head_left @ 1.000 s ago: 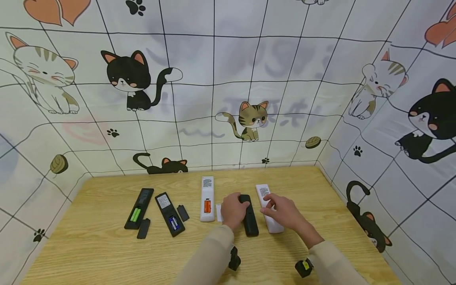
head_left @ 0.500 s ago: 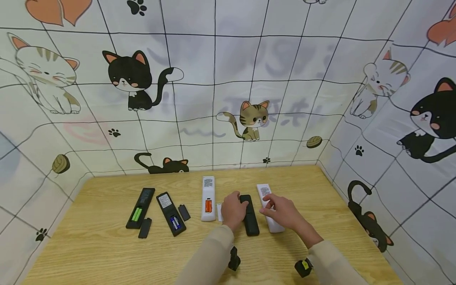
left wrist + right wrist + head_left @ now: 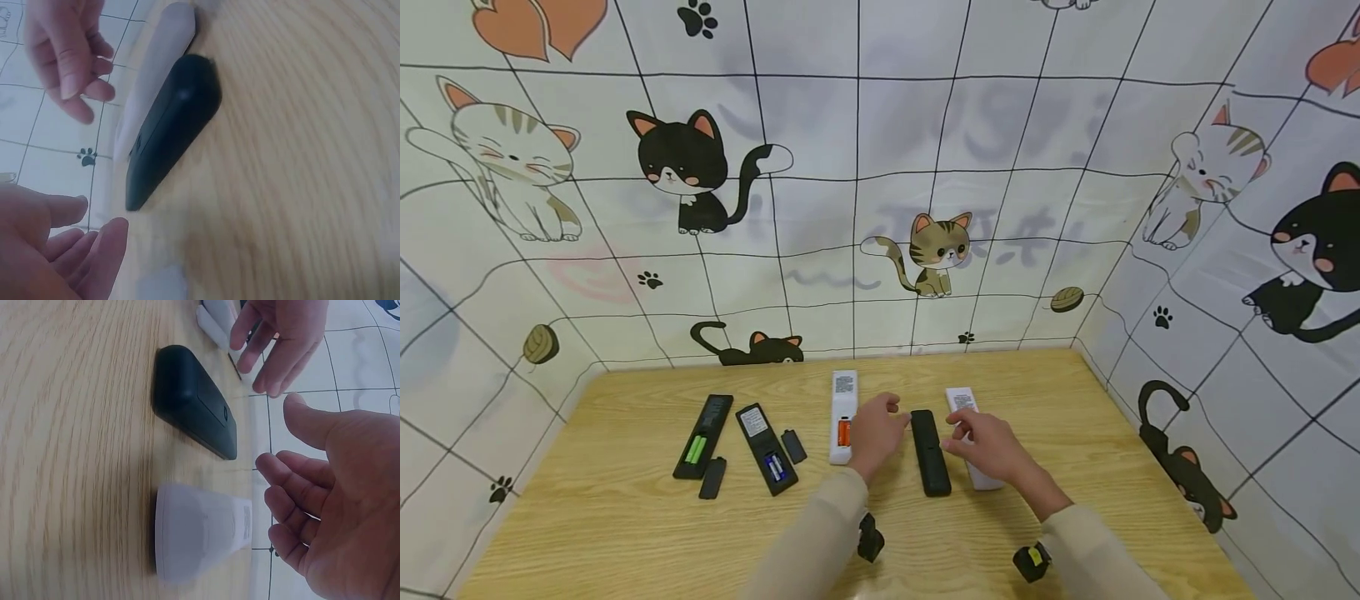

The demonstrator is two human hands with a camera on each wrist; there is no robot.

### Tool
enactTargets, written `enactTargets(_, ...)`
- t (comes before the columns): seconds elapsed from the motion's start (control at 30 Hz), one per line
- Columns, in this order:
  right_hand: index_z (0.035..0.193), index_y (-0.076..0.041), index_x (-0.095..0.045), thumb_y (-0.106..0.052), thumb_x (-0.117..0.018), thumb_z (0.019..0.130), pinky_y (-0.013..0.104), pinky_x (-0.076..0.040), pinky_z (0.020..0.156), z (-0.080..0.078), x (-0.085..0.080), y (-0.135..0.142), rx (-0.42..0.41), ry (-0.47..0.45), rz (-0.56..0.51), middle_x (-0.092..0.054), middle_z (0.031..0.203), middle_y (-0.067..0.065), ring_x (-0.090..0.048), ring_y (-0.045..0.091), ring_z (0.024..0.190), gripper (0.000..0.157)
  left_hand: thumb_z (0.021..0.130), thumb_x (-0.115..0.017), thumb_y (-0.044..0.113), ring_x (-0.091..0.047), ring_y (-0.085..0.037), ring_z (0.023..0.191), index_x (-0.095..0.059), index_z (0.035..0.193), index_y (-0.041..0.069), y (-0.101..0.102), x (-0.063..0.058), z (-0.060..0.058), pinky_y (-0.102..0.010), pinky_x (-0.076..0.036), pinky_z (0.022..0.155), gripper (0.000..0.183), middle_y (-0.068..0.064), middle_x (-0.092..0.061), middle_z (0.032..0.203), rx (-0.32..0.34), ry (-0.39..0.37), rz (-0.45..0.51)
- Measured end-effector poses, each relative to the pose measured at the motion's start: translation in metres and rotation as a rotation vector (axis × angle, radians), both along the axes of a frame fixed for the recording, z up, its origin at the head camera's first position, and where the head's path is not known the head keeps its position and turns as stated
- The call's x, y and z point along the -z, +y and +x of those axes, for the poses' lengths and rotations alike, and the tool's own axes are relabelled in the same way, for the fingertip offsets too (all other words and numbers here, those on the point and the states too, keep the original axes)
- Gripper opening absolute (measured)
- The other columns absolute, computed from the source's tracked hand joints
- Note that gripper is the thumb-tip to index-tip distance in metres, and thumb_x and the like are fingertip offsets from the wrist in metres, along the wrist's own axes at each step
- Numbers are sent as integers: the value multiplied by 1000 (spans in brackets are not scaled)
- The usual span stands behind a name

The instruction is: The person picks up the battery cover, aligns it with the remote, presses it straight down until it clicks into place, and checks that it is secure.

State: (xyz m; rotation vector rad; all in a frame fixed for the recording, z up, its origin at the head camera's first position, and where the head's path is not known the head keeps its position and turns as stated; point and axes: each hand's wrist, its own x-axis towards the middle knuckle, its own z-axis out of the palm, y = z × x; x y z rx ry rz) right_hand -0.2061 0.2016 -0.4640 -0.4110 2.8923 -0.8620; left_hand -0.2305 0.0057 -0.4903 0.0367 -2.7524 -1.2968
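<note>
A black remote control (image 3: 931, 454) lies back side up on the table, between my two hands. Just left of it hovers my left hand (image 3: 877, 437), fingers loosely bent and holding nothing. My right hand (image 3: 991, 448) hangs over a white remote (image 3: 985, 481), part of which it hides in the head view. The right hand's fingers are relaxed, with nothing between them in the right wrist view. Another white remote (image 3: 845, 396), with orange batteries in its bay, lies left of my left hand. A small white cover (image 3: 162, 284) shows at the bottom of the left wrist view.
Two black remotes lie farther left: one (image 3: 709, 425) with green batteries, one (image 3: 760, 433) with blue ones. Their loose covers, one long (image 3: 712, 478) and one shorter (image 3: 793, 446), lie beside them. A cat-patterned cloth (image 3: 820, 167) rises behind the wooden table (image 3: 647, 533).
My left hand has drawn away leftward from the black remote and now covers the white cover in the head view. The right hand stays nearly in place. The head view has shifted slightly.
</note>
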Motion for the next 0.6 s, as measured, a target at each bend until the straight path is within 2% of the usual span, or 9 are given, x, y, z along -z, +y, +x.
enactTargets(0.2, 119, -5, -63, -29, -70, 90, 30, -43, 71, 1, 2, -9, -10, 17, -10, -64, 88, -5, -52, 11, 80, 39, 89, -71, 27, -68, -23, 87, -68, 117, 12, -21, -5, -1, -36, -53, 69, 33, -3, -73, 103, 6, 0, -33)
enactTargets(0.4, 116, -8, -65, -31, -72, 87, 32, -42, 73, -2, 6, -19, -25, 32, 0, -66, 89, -5, -52, 12, 82, 38, 88, -71, 31, -68, -21, 87, -69, 115, 14, -40, -10, -1, -35, -51, 68, 32, -1, -73, 100, -18, -19, -64)
enactTargets(0.6, 116, -10, -66, -29, -73, 87, 38, -43, 79, -3, 9, -31, -43, 50, 19, -68, 92, -4, -57, 16, 87, 35, 88, -70, 32, -68, -19, 88, -69, 114, 14, -57, -11, 1, -35, -52, 71, 31, 1, -74, 100, -20, -18, -97)
